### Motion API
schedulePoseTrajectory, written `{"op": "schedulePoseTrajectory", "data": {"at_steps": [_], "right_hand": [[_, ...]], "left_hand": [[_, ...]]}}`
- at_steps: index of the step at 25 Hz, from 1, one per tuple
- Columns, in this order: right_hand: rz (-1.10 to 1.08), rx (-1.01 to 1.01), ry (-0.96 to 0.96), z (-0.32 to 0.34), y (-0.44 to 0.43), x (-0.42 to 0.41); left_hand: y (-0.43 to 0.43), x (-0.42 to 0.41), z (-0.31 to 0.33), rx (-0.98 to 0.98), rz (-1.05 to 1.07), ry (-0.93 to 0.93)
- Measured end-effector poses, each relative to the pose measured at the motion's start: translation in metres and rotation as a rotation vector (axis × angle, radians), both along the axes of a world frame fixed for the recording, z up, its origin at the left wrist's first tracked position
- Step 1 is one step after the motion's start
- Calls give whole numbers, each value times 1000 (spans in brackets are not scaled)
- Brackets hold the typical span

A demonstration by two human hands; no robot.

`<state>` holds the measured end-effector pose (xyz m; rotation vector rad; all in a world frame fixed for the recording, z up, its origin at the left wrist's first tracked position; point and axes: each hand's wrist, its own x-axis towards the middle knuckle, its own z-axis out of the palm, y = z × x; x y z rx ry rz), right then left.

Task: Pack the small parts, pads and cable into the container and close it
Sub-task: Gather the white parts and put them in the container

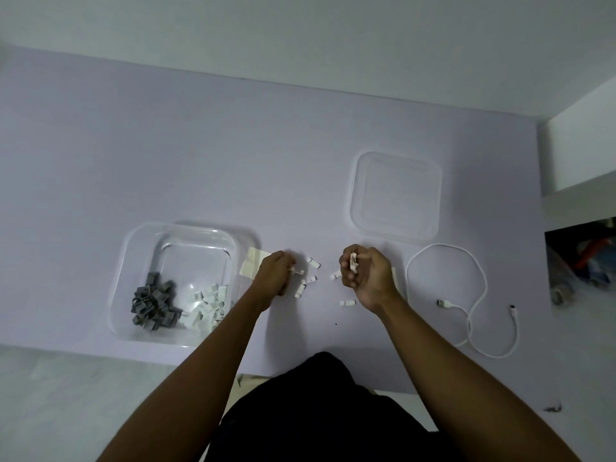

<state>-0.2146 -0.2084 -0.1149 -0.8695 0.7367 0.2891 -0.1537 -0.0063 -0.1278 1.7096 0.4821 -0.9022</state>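
— Clear plastic, that container [180, 285]? What's in it?

— Yes, open, on the pale lilac tabletop [166, 145] at the left. Grey parts [151, 303] are heaped in its near left corner, and white parts [210, 300] lie beside them to the right.

— Where's the lid [395, 197]?

— Flat on the tabletop, further back and to the right, well apart from the container.

— And the hands?

— Right hand [365, 273] is raised a little, its fingers [346, 261] curled closed around a few small white parts. Left hand [275, 273] is down on the tabletop just right of the container, fingers bent together at a small white piece [295, 270]; whether it actually grips it, I cannot tell.

— Anything still loose?

— Several loose white pieces [311, 279] lie scattered between the two hands. A cream pad [253, 263] lies between the container and the left hand, partly hidden by it. The white cable [466, 295] lies in a loose loop at the right, near the lid.
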Motion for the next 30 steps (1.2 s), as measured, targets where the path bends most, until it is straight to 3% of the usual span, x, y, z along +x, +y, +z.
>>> {"op": "schedulePoseTrajectory", "data": {"at_steps": [3,5,7,9,11,16,18,20,24,26,28,30], "right_hand": [[-44,-137,16,1,-1,-7],[-21,-471,96,-9,-1,-9],[107,-890,54,-21,-1,-15],[290,-1084,47,-27,1,-22],[474,-1116,113,-26,6,-28],[557,-1284,136,-32,17,-31],[538,-1262,131,-32,21,-29],[419,-1103,115,-30,23,-27],[-97,-205,95,-10,21,-20],[-131,23,38,-1,16,-18],[-65,19,53,2,14,-14],[43,-212,160,0,15,-9]], "left_hand": [[6,3,6,-342,174,307],[10,4,10,-449,143,351],[10,3,13,-422,111,351],[8,0,13,-322,78,318],[7,-2,10,-185,26,231],[10,-5,6,476,-465,-322],[11,-9,7,586,-626,-447],[10,-13,3,599,-795,-540],[10,-13,-8,534,-862,-625],[11,-13,-13,498,-866,-659],[11,-11,-16,492,-872,-692],[8,-8,-19,490,-867,-700]]}}
